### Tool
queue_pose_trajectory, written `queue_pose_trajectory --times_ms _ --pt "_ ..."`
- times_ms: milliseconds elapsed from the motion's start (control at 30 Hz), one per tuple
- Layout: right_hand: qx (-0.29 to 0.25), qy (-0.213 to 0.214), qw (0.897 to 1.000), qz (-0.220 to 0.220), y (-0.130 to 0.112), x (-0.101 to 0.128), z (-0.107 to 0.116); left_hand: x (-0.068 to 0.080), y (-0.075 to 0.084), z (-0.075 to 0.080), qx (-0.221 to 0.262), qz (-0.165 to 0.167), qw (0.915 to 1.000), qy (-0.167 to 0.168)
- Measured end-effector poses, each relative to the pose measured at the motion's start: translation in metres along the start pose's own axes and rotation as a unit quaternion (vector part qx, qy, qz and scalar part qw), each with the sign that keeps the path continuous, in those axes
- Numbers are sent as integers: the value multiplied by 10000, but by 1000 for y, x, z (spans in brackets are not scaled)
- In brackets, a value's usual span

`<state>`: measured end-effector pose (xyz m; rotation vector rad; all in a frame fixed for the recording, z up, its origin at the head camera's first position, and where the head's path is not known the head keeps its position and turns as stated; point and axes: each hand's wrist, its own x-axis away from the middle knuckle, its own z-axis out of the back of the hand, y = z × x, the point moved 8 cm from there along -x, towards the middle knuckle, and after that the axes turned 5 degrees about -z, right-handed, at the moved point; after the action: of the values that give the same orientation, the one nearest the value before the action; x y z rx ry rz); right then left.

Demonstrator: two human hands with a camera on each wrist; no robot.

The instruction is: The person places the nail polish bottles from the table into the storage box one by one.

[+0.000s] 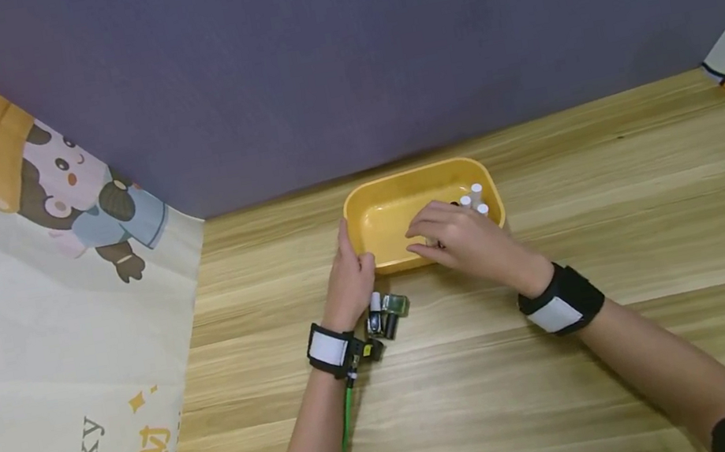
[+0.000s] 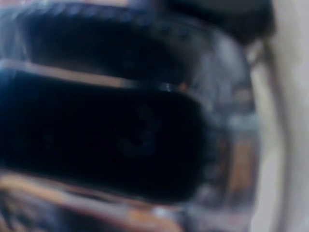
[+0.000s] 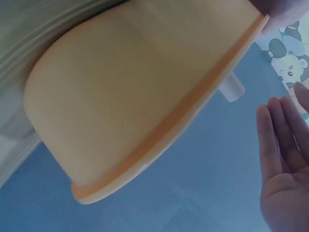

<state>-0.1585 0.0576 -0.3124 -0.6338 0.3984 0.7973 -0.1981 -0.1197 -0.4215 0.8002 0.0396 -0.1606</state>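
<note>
A yellow tub (image 1: 385, 224) stood on the wooden table (image 1: 620, 215), close to the far edge where the table met a purple backdrop (image 1: 333, 47). The left hand (image 1: 349, 276) lay against the tub's left wall, fingers straight and flat on the outside of it, gripping nothing. The right hand (image 1: 461, 233) reached over the tub's near rim, fingers loosely extended above the inside; in the right wrist view the palm (image 3: 285, 159) showed with the fingers straight and nothing between them, beside the tub's outer wall (image 3: 135, 96).

In the tub's far right corner stood a few small bottles with white caps (image 1: 476, 199), close together and just beyond the right hand's fingertips; one white cap (image 3: 231, 87) peeked past the rim in the right wrist view. Whether the fingers touched them could not be told.

On the table just in front of the tub's near left corner, beside the left wrist, lay small dark bottles (image 1: 385, 316) with shiny caps; their labels were too small to read. The left wrist view was too blurred to make anything out.

Along the table's left edge hung a cream cloth (image 1: 52, 350) printed with a cartoon girl, the word "Lucky" and some Chinese characters.
</note>
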Motion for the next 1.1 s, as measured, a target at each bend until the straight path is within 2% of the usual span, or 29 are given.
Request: queue_pose_trajectory --times_ms 333,500,800,1100 --pt "180 -480 9981 331 -14 -3 -16 -1 1 0 59 -87 9999 21" --pt "86 -519 9974 488 -21 -4 -22 -3 3 -1 35 -177 9998 41" --pt "-6 -730 9939 832 -36 -5 -38 -5 1 -1 -58 -131 9999 35" --pt "216 -729 9917 1035 -52 -10 -50 -1 2 0 -61 -442 9990 58"
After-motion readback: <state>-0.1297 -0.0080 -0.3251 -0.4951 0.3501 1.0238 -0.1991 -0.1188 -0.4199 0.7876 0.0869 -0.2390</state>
